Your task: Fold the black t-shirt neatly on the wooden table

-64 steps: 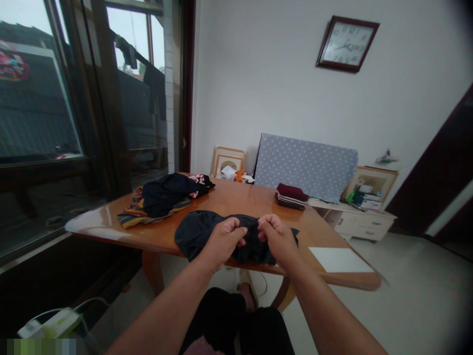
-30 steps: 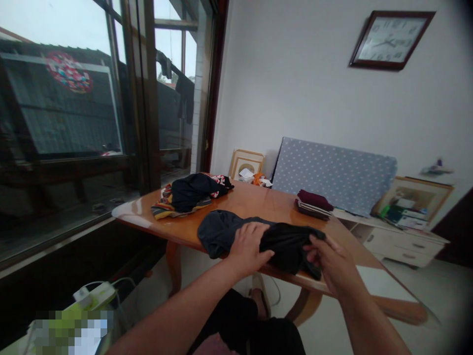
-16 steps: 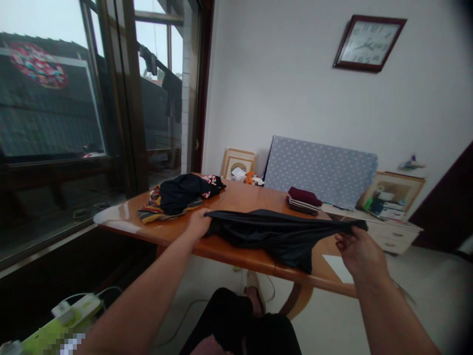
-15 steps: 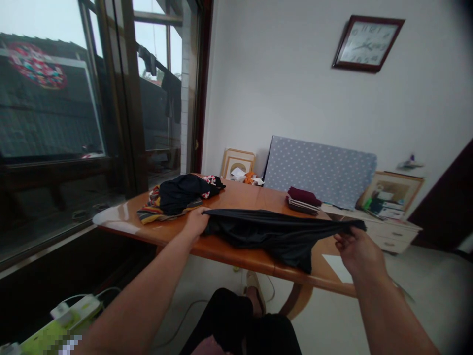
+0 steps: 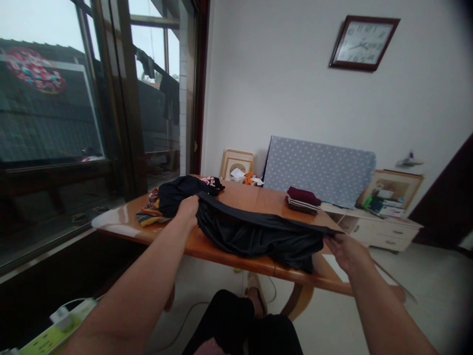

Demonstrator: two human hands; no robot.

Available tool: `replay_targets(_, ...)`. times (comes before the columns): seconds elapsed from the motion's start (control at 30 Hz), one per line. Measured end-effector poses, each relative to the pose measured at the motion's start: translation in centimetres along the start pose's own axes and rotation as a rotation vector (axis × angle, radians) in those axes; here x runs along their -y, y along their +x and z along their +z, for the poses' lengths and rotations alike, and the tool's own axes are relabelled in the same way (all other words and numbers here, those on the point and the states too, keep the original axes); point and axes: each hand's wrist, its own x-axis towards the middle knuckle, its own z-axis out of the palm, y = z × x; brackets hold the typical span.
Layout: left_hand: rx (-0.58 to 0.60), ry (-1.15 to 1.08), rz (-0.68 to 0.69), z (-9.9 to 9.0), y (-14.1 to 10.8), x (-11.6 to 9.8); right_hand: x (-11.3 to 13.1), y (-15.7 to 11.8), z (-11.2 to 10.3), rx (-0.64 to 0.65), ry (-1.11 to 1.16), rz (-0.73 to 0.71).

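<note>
1. My left hand (image 5: 189,208) closes firmly on one end of a black cloth (image 5: 254,231), its far fingers hidden; my right hand (image 5: 342,249) pinches the other end, thumb above, fingers beneath.
2. The cloth stretches between my two hands over the near edge of a wooden table (image 5: 254,194), top edge drawn long, lower part sagging in loose folds.
3. Just beyond my left hand lies a heap of clothes (image 5: 175,190), dark fabric over striped; farther off sits a folded stack (image 5: 303,199), maroon on top. A white sheet (image 5: 336,265) lies near my right hand.
4. Against the wall, a white cabinet (image 5: 373,229) shows pushed-in drawers (image 5: 397,230), contents hidden, and an open compartment too dim to read.
5. At lower left, a green-and-white power strip (image 5: 46,342) holds a white plug (image 5: 62,318).
6. Numerals ring the wall clock (image 5: 364,43), 11 and 12 near its top, others blurred.
</note>
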Motion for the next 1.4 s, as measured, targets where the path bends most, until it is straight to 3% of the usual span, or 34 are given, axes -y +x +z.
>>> replay_targets(0.1, 0.082, -0.011, -0.209, 1.2, -1.4, -0.4, -0.6, -1.3, 1.2, -0.025, -0.180, -0.018)
replay_targets(0.2, 0.234, -0.074, -0.422, 2.4, -3.5, -1.2, -0.8, -3.2, 2.7, -0.037, -0.369, -0.166)
replay_targets(0.33, 0.447, -0.184, -0.535, 3.6, -6.3, -1.8, -1.2, -6.6, 5.6, 0.156, -0.454, -0.239)
replay_targets(0.6, 0.726, -0.371, -0.525, 4.8, -9.8, -1.5, -1.6, -14.0, 10.6, 0.487, -0.524, -0.260)
replay_targets(0.77, 0.711, -0.321, -0.450, 5.0, -10.6, -0.5, -2.3, -17.2, 12.7, 0.642, -0.512, -0.249)
replay_targets(0.87, 0.676, -0.256, -0.422, 5.3, -11.2, -0.1, -2.9, -18.1, 13.9, 0.687, -0.543, -0.343)
replay_targets(1.0, 0.730, -0.265, -0.454, 5.8, -11.8, 0.3, -3.2, -18.6, 14.9, 0.704, -0.609, -0.490)
replay_targets(1.07, 0.757, -0.272, -0.491, 5.9, -11.8, 0.5, -3.2, -18.5, 14.9, 0.736, -0.566, -0.437)
replay_targets(1.13, 0.753, -0.258, -0.511, 5.7, -11.5, 0.9, -3.1, -18.0, 14.7, 0.738, -0.394, -0.262)
replay_targets(1.27, 0.703, -0.195, -0.452, 4.8, -10.9, 1.4, -2.8, -16.5, 14.0, 0.623, 0.032, 0.096)
replay_targets(1.4, 0.683, -0.147, -0.402, 4.0, -11.2, 1.5, -2.5, -15.2, 13.2, 0.536, 0.109, 0.158)
